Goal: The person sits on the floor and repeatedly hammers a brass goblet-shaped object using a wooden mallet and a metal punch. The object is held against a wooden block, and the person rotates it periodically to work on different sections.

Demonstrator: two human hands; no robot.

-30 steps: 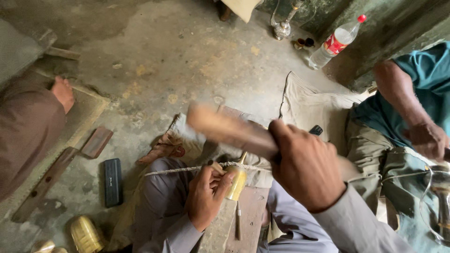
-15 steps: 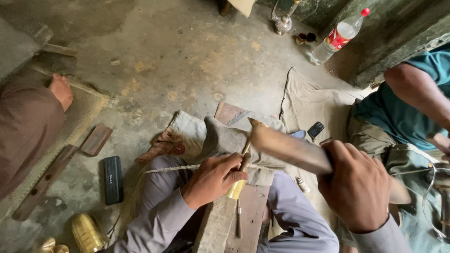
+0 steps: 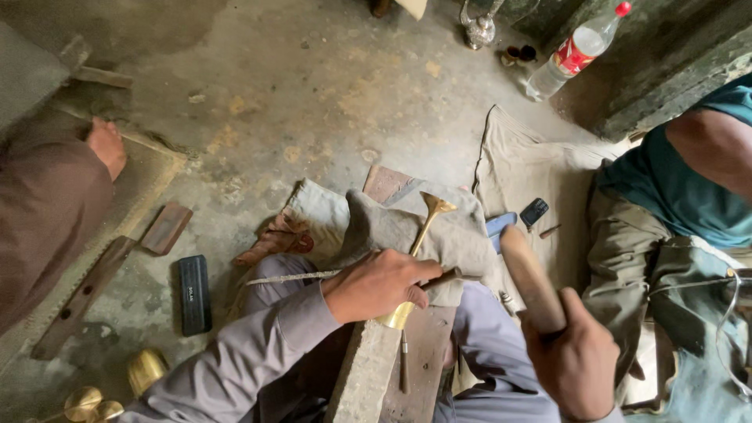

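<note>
While I sit cross-legged on the stained concrete floor [image 3: 313, 86], a good deal lies about me: a black rectangular sharpening block [image 3: 193, 294] to my left, a flat rusty metal plate [image 3: 164, 228] beyond it, a long rusty bar [image 3: 78, 301] by the brown-clad leg of another person [image 3: 47, 204], and round brass pieces [image 3: 145, 368] at the lower left. A clear plastic bottle with a red cap and red label [image 3: 576, 48] lies tilted at the far right, near a small glass vessel [image 3: 479, 30]. A person in a teal shirt [image 3: 689, 188] sits close on my right, with a small dark phone-like object [image 3: 534, 211] on the beige cloth [image 3: 525, 168] between us. A grey folded cloth [image 3: 392, 223] covers my knee.

My left hand [image 3: 381, 283] is closed over a slim brass stem with a flared trumpet-like end [image 3: 427, 223], pressing its lower part down on the upright grey stone block [image 3: 364, 372] between my legs; the flared end points away from me, past my knuckles. A thin metal rod [image 3: 294, 276] runs out leftward from under that hand. My right hand [image 3: 578, 362] is gripping a pale wooden mallet handle [image 3: 533, 278], raised to the right of the stem and clear of it.
</note>
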